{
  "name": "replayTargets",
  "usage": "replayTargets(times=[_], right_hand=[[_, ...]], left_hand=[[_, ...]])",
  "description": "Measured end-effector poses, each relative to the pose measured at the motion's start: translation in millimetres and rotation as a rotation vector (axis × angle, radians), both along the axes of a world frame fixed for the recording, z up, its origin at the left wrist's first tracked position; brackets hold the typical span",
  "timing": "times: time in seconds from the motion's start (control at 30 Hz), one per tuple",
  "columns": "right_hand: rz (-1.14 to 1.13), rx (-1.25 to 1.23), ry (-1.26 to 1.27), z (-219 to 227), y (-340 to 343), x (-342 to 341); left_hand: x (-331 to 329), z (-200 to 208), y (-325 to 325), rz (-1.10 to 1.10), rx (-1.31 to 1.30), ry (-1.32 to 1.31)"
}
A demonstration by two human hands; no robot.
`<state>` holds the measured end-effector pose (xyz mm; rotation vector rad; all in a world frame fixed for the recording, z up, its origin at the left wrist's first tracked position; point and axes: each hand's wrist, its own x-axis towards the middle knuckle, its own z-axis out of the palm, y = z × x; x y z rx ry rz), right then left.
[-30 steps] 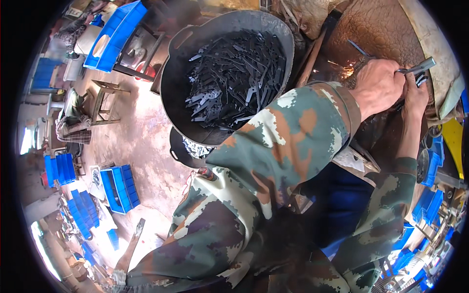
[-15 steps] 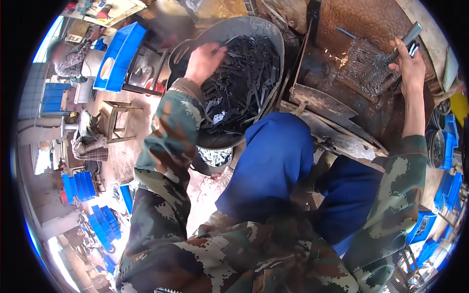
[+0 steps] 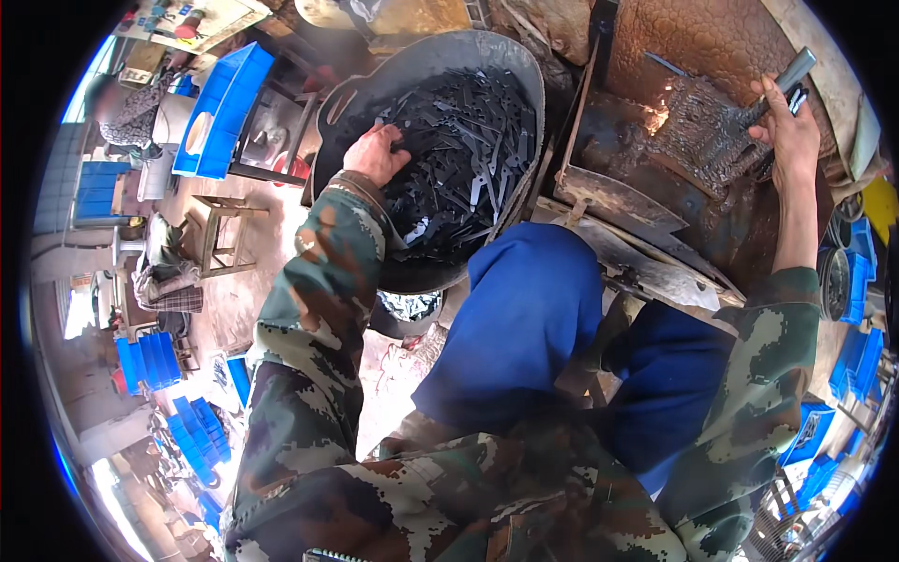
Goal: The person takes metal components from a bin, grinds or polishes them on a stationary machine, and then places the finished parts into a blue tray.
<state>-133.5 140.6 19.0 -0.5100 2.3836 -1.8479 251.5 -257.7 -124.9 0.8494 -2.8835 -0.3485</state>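
My left hand (image 3: 376, 155) is over the near left side of a large dark tub (image 3: 487, 51), its fingers curled just above the parts inside. Whatever is between the fingertips, if anything, is hidden. Many thin, flat, dark metal pieces (image 3: 459, 131) fill the tub; a few of them shine silver. At the far right my right hand (image 3: 789, 136) is closed around a grey metal bar (image 3: 796, 70), whose end sticks out above the fingers. Under and beside that hand lies a rough, wet-looking brown block (image 3: 702, 136) in a rusty metal trough (image 3: 585, 136).
A bucket (image 3: 407, 314) of shiny pieces stands below the tub. Orange light glows on the trough bed (image 3: 655, 119). Off to the left are a blue bin (image 3: 225, 112), a wooden stool (image 3: 225, 229) and another person (image 3: 131, 117). My blue-trousered knee (image 3: 534, 309) is between tub and trough.
My left hand has moved down and left, away from the middle of the tub. A thin dark strip by its fingertips no longer shows there. My right hand keeps its grip on the bar.
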Motion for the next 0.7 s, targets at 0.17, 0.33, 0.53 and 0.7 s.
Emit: replayTargets(times=[0.17, 0.33, 0.53, 0.7], right_hand=[[0.006, 0.019, 0.008, -3, 6, -7], [0.006, 0.03, 0.01, -4, 4, -9], [0.02, 0.012, 0.01, 2, 0, -2], [0.003, 0.032, -0.006, 2, -1, 0]], left_hand=[[14, 22, -9, 0.179, 0.088, -0.018], [19, 11, -45, 0.404, 0.331, 0.226], [4, -23, -70, 0.417, 0.232, 0.082], [-21, -30, -65, 0.503, 0.185, -0.046]])
